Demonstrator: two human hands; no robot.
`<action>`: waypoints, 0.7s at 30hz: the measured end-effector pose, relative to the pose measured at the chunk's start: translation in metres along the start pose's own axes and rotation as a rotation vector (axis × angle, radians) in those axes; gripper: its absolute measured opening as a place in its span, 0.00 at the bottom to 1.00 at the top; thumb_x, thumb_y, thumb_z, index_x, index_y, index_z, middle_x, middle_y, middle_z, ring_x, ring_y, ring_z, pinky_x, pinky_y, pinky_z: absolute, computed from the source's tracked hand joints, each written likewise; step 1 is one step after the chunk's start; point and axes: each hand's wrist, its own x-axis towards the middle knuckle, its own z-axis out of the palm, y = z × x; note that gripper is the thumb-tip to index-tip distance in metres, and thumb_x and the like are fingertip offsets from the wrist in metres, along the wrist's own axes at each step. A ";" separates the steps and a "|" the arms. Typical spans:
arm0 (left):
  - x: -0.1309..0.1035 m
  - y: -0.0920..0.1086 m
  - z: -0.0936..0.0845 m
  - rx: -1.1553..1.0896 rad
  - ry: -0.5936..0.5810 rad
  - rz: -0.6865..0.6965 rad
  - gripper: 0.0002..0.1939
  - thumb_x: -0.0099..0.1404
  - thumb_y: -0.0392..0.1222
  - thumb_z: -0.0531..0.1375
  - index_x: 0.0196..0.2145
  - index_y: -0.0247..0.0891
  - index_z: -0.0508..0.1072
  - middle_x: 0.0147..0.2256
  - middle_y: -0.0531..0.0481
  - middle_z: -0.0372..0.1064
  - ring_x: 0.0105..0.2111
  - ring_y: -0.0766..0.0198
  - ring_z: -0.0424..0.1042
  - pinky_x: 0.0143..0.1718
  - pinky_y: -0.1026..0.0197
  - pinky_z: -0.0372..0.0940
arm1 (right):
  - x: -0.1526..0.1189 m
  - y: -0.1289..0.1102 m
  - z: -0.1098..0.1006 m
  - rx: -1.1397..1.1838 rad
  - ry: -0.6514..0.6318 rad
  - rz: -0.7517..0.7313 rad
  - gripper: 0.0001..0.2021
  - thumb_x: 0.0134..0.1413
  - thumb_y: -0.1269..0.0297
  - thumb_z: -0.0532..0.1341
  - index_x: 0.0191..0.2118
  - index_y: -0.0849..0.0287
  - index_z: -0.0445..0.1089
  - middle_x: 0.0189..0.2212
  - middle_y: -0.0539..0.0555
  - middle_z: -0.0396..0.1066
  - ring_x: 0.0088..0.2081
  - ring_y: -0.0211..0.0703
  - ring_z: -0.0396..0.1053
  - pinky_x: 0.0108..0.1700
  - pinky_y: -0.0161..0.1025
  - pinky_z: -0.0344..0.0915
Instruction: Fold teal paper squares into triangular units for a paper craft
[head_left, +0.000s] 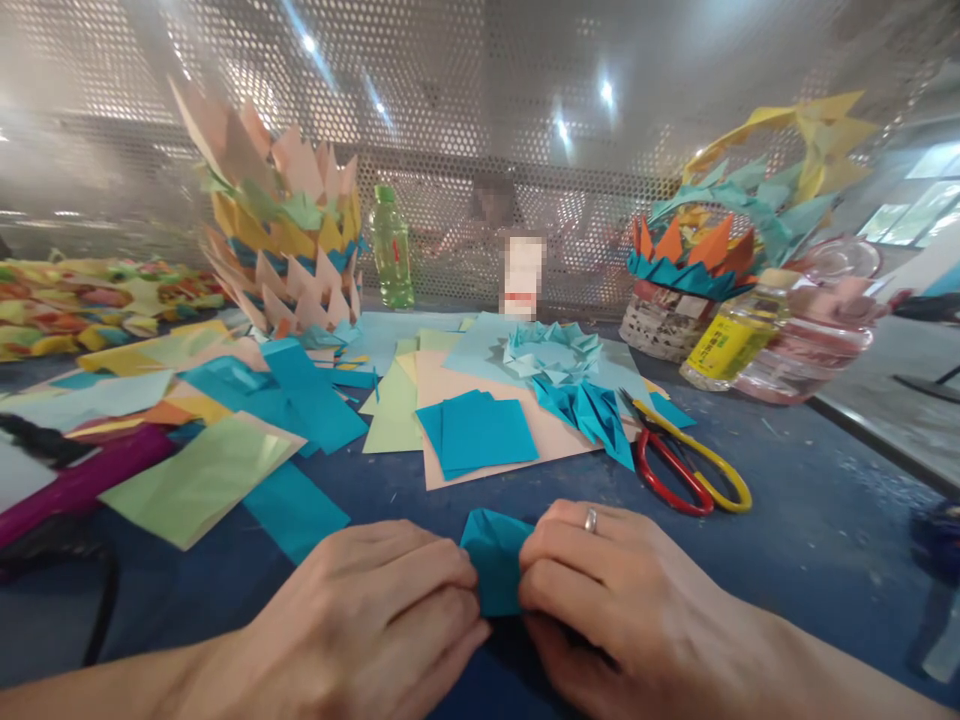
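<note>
A small piece of blue paper [496, 560] with folded creases is held between my two hands, low over the table. My left hand [382, 600] grips its left edge, fingers curled together. On the opposite edge, my right hand [622, 590], with a ring on one finger, pinches the paper; the thumb is partly under it. Just beyond lies a small stack of blue paper squares [487, 432] on a pale pink sheet [442, 470]. Folded blue paper pieces [589, 410] rest to the right of the stack, beside red-and-yellow-handled scissors [682, 475].
A light blue folded-paper ring [551, 352] lies farther back. Tall layered paper work [292, 240], a green bottle [394, 250], a paper basket [667, 310], a yellow-labelled bottle [731, 340] and a pink jug [814, 350] stand behind. At left are loose sheets [202, 475] and a purple tool [90, 480].
</note>
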 end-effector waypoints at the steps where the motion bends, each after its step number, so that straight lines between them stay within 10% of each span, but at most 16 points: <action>1: -0.003 0.000 0.001 -0.001 0.010 -0.013 0.25 0.80 0.40 0.44 0.27 0.38 0.70 0.29 0.56 0.74 0.28 0.71 0.72 0.34 0.68 0.66 | 0.000 0.000 0.001 0.002 -0.001 0.010 0.10 0.58 0.78 0.57 0.28 0.62 0.72 0.28 0.53 0.72 0.31 0.43 0.66 0.35 0.39 0.66; 21: -0.011 -0.008 -0.003 0.086 0.072 0.013 0.09 0.71 0.33 0.53 0.36 0.41 0.71 0.33 0.59 0.79 0.35 0.70 0.78 0.45 0.65 0.67 | 0.007 -0.003 0.010 0.404 0.029 0.511 0.11 0.54 0.77 0.63 0.24 0.58 0.66 0.22 0.43 0.65 0.27 0.33 0.63 0.41 0.38 0.60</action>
